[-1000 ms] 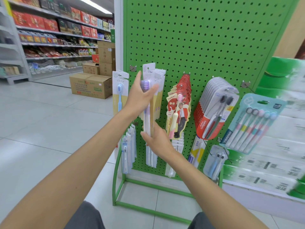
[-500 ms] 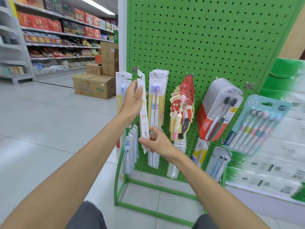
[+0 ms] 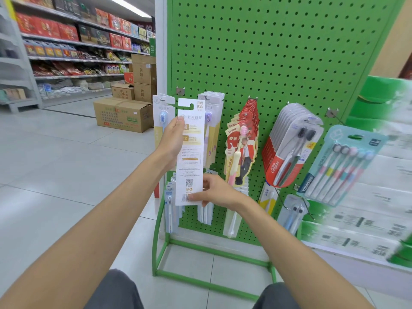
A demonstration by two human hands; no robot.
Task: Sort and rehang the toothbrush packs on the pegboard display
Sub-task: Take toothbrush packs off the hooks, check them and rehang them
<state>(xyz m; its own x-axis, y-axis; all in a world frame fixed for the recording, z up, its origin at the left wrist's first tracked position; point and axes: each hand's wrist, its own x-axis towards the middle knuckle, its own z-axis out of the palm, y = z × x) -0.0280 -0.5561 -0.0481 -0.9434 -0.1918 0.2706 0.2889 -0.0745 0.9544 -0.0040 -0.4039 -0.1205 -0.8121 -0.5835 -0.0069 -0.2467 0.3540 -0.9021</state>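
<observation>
**White pack held before the pegboard, slot not yet on a peg**

Head view. A tall white cardboard toothbrush pack (image 3: pixel 190 152) is held upright in front of the green perforated pegboard (image 3: pixel 278 52), with its printed back turned to the camera. It is seen between the single hanging pack with a blue brush (image 3: pixel 162 114) on the left and the hanging row of white packs with purple brushes (image 3: pixel 211 121) just behind its right edge. The pack's left edge is gripped in the upper half by the left hand (image 3: pixel 171 139), with the thumb laid on the print. The lower right corner is pinched by the right hand (image 3: pixel 215 192), with the thumb near the barcode. The fingers of both hands are thus closed on the card.

To do the step well, the front should probably be checked first, so that the right row is known. The pack should then be turned to face outward like its neighbours. The open slot at the top should be brought level with the peg tip and slid on straight, with the lower corner steadied so that the card is not bent.

The front of the pack is hidden, so the brush colour cannot be told. The fingers behind the card are not seen. The lower rows are partly covered, and the right side of the picture is blurred.
</observation>
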